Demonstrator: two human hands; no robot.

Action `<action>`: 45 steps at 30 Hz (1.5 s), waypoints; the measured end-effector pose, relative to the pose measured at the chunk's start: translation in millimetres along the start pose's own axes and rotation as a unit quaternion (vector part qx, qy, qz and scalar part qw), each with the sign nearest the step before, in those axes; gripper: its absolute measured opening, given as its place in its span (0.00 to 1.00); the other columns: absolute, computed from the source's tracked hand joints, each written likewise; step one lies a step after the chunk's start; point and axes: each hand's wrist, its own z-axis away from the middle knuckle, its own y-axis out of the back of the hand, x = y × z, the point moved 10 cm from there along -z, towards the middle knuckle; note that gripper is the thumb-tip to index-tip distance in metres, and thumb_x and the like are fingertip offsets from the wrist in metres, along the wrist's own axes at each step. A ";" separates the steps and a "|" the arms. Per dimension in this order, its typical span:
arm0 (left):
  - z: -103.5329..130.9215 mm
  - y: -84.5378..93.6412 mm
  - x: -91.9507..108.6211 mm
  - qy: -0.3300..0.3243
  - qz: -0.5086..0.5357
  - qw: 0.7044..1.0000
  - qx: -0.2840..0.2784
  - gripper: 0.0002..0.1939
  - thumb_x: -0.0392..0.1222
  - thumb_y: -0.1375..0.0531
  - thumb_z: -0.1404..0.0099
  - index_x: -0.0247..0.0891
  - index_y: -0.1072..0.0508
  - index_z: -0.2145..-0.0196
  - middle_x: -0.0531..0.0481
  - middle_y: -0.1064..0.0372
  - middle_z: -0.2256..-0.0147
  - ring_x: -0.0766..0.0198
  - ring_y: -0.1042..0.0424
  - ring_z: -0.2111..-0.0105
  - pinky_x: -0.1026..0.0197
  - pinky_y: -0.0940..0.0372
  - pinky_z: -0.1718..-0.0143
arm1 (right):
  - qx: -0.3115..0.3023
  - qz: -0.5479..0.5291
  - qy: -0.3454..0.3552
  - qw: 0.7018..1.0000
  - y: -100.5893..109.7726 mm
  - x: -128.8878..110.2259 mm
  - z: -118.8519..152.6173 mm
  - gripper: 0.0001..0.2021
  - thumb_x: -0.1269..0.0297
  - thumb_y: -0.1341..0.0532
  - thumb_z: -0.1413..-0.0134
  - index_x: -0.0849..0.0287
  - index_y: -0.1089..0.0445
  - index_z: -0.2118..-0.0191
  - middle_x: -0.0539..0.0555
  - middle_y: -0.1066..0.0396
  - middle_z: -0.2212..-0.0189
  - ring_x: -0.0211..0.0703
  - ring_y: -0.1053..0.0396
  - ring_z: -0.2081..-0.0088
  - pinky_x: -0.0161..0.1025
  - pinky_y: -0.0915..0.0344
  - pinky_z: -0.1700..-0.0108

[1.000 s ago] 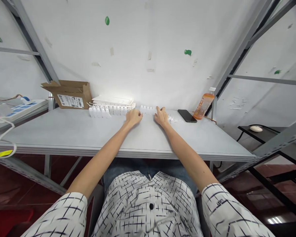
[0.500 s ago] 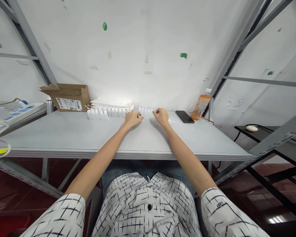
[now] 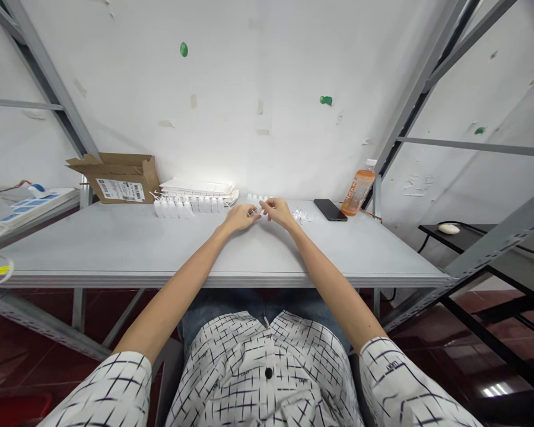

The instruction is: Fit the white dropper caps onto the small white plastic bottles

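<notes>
My left hand is closed in a pinch above the tabletop, its fingertips at a small whitish bottle that the fingers mostly cover. Close against it, my right hand pinches with thumb and forefinger at the same spot; what lies between those fingertips is too small to make out. Behind both hands stand several small white bottles, partly hidden. To the left, more white bottles are lined up upright, some with thin tips. Right of my right hand lies a loose heap of tiny clear-and-white parts.
An opened cardboard box and a stack of white sheets or trays stand against the wall. On the right are a black phone and an orange drink bottle. Metal posts frame the grey table.
My right hand has moved left from near the loose parts to meet my left hand, uncovering the heap. My left hand has barely moved. The view has shifted slightly.
</notes>
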 end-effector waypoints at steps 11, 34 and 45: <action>0.7 -0.2 -7.5 0.035 -0.041 0.998 -0.016 0.17 0.50 0.42 0.35 0.38 0.21 0.57 0.43 0.23 0.59 0.54 0.27 0.59 0.60 0.38 0.65 | 0.177 0.222 -0.072 0.956 66.3 22.7 -2.0 0.12 0.64 0.45 0.36 0.59 0.23 0.58 0.59 0.22 0.61 0.50 0.27 0.59 0.39 0.39 0.61; -2.3 -0.5 -9.9 0.023 -0.042 0.999 -0.004 0.15 0.50 0.42 0.38 0.39 0.22 0.63 0.44 0.23 0.63 0.54 0.27 0.61 0.59 0.40 0.66 | -0.010 0.257 -0.113 0.960 96.9 93.2 26.5 0.07 0.62 0.31 0.53 0.61 0.22 0.70 0.53 0.25 0.70 0.39 0.32 0.69 0.33 0.43 0.69; -3.1 -0.6 -11.2 0.022 -0.041 0.999 -0.011 0.15 0.51 0.42 0.37 0.38 0.22 0.62 0.44 0.23 0.63 0.55 0.27 0.62 0.60 0.42 0.68 | -0.030 0.224 -0.109 0.968 91.1 88.8 27.3 0.05 0.68 0.34 0.55 0.64 0.22 0.76 0.53 0.27 0.78 0.40 0.31 0.72 0.32 0.41 0.71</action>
